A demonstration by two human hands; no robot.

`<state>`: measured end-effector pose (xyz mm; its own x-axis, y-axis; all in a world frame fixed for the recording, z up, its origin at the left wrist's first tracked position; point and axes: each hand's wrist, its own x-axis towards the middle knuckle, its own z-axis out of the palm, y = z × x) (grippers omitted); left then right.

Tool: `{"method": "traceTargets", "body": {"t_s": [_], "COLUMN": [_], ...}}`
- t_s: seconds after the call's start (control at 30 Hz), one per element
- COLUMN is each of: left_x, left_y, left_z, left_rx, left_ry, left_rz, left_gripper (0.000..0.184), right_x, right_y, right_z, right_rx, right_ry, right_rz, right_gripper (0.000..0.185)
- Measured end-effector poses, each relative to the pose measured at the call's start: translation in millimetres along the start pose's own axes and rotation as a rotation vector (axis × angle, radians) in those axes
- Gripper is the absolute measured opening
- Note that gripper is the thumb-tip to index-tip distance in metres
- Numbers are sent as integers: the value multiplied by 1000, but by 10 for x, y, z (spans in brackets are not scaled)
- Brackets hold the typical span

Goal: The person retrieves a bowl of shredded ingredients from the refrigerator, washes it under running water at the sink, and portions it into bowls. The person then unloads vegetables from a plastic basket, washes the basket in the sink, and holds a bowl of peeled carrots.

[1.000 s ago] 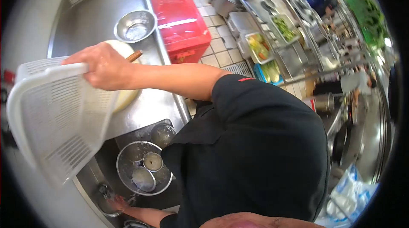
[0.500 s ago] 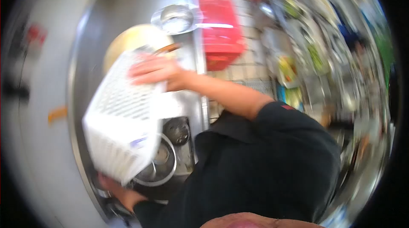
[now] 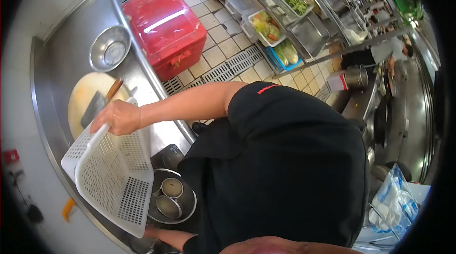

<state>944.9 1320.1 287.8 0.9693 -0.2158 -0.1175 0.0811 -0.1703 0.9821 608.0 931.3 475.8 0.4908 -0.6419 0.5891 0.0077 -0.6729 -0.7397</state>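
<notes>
A white perforated plastic basket [image 3: 107, 171] is tilted on its side over the counter, its open side towards me. My right hand [image 3: 118, 117] is closed round its upper rim. At the lower corner is my left hand [image 3: 151, 233], its fingers hidden behind the basket. Just beyond my right hand, a cleaver [image 3: 94, 108] with a wooden handle lies on a round chopping board [image 3: 80, 90]. Close to the basket's right side stands a metal pot [image 3: 191, 202] with two round metal cups [image 3: 172, 188] in it.
A metal bowl [image 3: 110, 48] rests on the steel counter [image 3: 78, 38]. On the tiled floor behind stands a red lidded box [image 3: 166, 31]. Shelves hold trays of cut vegetables [image 3: 292, 1]. A plastic bag [image 3: 394, 202] lies at the lower right; another person's arm [image 3: 391, 71] shows far right.
My view has swung round and sharpened. The basket has turned so that its inside faces me, with my right hand still on the upper rim.
</notes>
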Motion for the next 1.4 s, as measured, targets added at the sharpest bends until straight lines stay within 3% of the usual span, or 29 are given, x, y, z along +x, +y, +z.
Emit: {"method": "traceTargets", "body": {"t_s": [0.07, 0.13, 0.27, 0.4, 0.47, 0.57, 0.63, 0.7, 0.73, 0.77, 0.83, 0.9, 0.97, 1.0, 1.1, 1.13, 1.17, 1.2, 1.23, 1.27, 1.3, 1.33, 1.37, 1.4], "left_x": [-407, -799, -1440, -1725, -2123, -2432, -2727, -3077, -3284, -3441, -3282, -3919, -4394, -4297, -4963, -5262, -5283, -5496, -5690, -5806, -6044, -6305, -6394, -6490], "left_y": [238, 557, 1399, 2046, 2458, 2795, 2837, 2807, 2752, 2649, 2031, 1977, 1767, 1181, 616, 555, 78, -136, -342, -677, -574, -422, -581, -820], "left_z": [157, 333, 1126, 1982, 2455, 3258, 3955, 4622, 4978, 5326, 6043, 6626, 7234, 7669, 8567, 8768, 9185, 9438, 9708, 10043, 10175, 10324, 10547, 10744], "left_rx": [-17, -35, -243, -120, 31, 333, 333, 503, 450, 397, 373, 425, 609, 498, 576, 502, 544, 545, 667, 809, 892, 970, 940, 915], "left_ry": [47, 27, -337, -628, -580, -834, -965, -1021, -1056, -1089, -1156, -1203, -1237, -1262, -1316, -1343, -1348, -1348, -1310, -1300, -1316, -1332, -1340, -1344], "left_rz": [6, 32, 223, 563, 346, 339, 281, 242, 169, 95, 145, 59, 55, 140, -22, -65, -133, -156, -129, -86, -82, -82, -125, -177], "left_gripper": [67, 71, 74, 67, 55, 50, 51, 52, 53, 55, 59, 48, 28, 29, 26, 29, 34, 34, 34, 32, 33, 33, 34, 34], "right_x": [-156, -179, -219, -463, -640, -957, -1226, -1452, -1562, -1707, -1902, -2342, -3046, -3311, -4215, -4503, -4947, -5195, -5722, -5815, -6363, -6049, -6205, -5837], "right_y": [4, -30, 250, 584, 731, 907, 1338, 1444, 1501, 1713, 1753, 1857, 2113, 2014, 1813, 1749, 1766, 1654, 1678, 1557, 1580, 1352, 1296, 1073], "right_z": [-240, -635, -1396, -2314, -2849, -3758, -4213, -4753, -5057, -5368, -5922, -6315, -6608, -6732, -6669, -6550, -6411, -6311, -6138, -6012, -5790, -5751, -5614, -5715], "right_rx": [2, 115, 169, 270, 339, 425, 406, 413, 452, 378, 699, 321, 158, 356, 717, 721, 775, 780, 915, 846, 965, 776, 788, 600], "right_ry": [105, 202, 291, 393, 421, 477, 516, 556, 583, 489, 584, 794, 958, 997, 1093, 1124, 1114, 1175, 1175, 1244, 1293, 1448, 1601, 1397], "right_rz": [-17, 118, 431, 614, 666, 731, 706, 710, 704, 712, 694, 839, 1000, 1045, 1211, 1297, 1327, 1503, 1508, 1574, 1483, 1749, 1769, 1965], "right_gripper": [30, 25, 25, 28, 29, 30, 29, 29, 29, 44, 57, 64, 59, 58, 54, 48, 44, 37, 31, 27, 25, 24, 22, 18]}}
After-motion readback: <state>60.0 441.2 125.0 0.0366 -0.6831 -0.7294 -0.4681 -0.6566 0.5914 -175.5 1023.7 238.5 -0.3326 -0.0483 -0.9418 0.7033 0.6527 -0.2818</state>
